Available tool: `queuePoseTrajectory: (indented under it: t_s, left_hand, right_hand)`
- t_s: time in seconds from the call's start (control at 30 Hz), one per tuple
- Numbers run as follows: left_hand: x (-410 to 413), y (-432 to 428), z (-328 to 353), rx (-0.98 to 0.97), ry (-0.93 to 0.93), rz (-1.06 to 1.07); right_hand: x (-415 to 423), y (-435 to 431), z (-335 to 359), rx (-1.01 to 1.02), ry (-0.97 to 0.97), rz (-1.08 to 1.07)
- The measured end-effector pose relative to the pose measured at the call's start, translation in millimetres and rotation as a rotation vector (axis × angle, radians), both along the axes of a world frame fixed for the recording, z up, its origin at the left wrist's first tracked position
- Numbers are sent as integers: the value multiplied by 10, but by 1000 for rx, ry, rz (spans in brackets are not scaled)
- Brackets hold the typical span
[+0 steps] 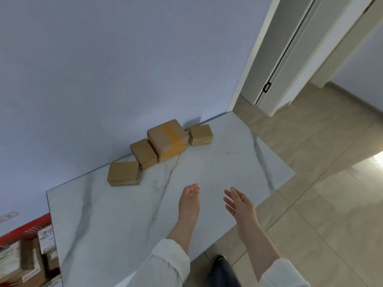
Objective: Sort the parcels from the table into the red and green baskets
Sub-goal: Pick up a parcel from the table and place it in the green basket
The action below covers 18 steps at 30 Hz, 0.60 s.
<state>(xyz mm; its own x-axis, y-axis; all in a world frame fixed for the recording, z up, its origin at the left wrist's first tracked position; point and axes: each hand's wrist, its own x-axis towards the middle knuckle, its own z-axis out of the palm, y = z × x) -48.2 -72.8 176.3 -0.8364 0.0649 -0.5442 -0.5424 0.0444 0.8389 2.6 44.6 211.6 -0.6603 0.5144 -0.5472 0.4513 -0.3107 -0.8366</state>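
Observation:
Several brown cardboard parcels sit in a row against the wall at the back of the white marble table [228,162]: a flat one [123,173] on the left, a small one [144,153], a bigger taped one [167,139] and a small one [200,134] on the right. My left hand [189,200] hovers over the table's middle, empty, fingers loosely curled. My right hand [240,204] is beside it, empty, with fingers spread. Both hands are well short of the parcels. The red basket [27,228] stands below the table's left end and holds several parcels. No green basket is in view.
A pale blue wall runs behind the table. To the right lie a beige tiled floor [321,183] and a white door frame [269,69]. My shoe [218,258] and trouser leg show below the table's near edge.

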Motion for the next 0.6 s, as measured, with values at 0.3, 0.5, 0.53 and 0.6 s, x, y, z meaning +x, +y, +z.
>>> queuePoseTrajectory:
  t_s: [0.3,0.5,0.53,0.6]
  left_hand:
    - [-236,684,-56,-1,-80,238]
    - [-668,827,-158,-49,-100,296]
    - [-774,852,-208,-53,-104,297]
    - [-1006,917,-339,-52,-101,280]
  right_hand:
    - [-733,799,-175,-27,-46,221]
    - [-1278,868,-328,-52,-89,341]
    - [-1379,893,-363,-43,-96,343]
    - [-1594,968,-485,-23,-99,326]
